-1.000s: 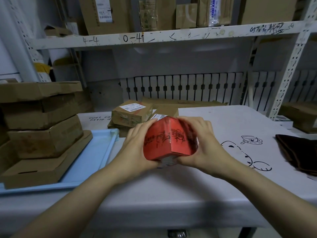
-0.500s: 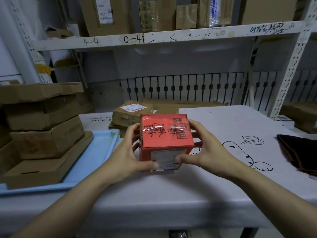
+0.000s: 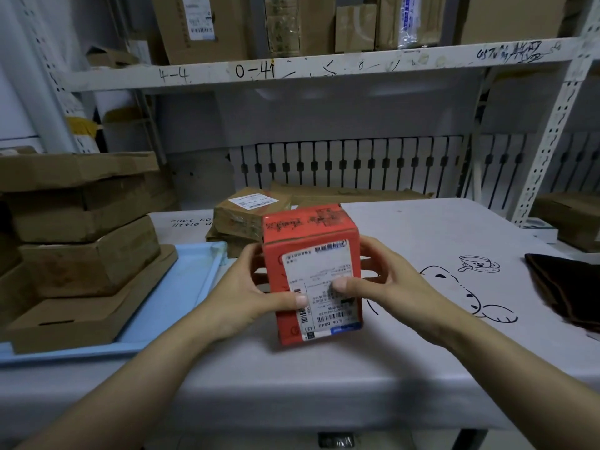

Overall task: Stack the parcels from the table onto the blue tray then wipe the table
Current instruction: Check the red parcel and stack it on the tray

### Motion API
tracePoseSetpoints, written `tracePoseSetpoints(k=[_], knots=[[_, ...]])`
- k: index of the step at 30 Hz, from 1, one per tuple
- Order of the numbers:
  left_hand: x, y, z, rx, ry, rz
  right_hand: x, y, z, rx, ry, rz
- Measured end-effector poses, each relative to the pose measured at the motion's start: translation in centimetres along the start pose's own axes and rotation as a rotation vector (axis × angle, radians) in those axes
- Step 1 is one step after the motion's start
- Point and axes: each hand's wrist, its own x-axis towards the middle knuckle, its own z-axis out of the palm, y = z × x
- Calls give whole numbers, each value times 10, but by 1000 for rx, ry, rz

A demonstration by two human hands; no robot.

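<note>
Flipped so its shipping label faces me now, red parcel [image 3: 311, 274] stands upright, gripped between left hand [image 3: 250, 297] and right hand [image 3: 386, 287], blue tray [image 3: 181, 287] just off to the left.

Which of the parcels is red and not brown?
The red parcel, which the left hand and right hand hold above the table. The parcels on the blue tray are plain brown cardboard.

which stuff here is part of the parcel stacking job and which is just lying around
Job: red parcel held by left hand and right hand; brown parcels on table; blue tray; dark cloth.
Lying about: shelf boxes.
</note>
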Motion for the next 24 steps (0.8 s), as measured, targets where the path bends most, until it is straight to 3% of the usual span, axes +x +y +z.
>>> tracePoseSetpoints(k=[10, 15, 19, 24], knots=[[-9, 16, 8, -182, -21, -210, -2, -3, 9, 68, 47, 120], [-7, 19, 13, -158, 30, -280, -3, -10, 20, -102, 220, 47], [-6, 26, 21, -184, 84, -320, -1, -11, 33, -279, 262, -59], [-7, 39, 22, -270, 50, -248, 5, -16, 37, -145, 196, 182]])
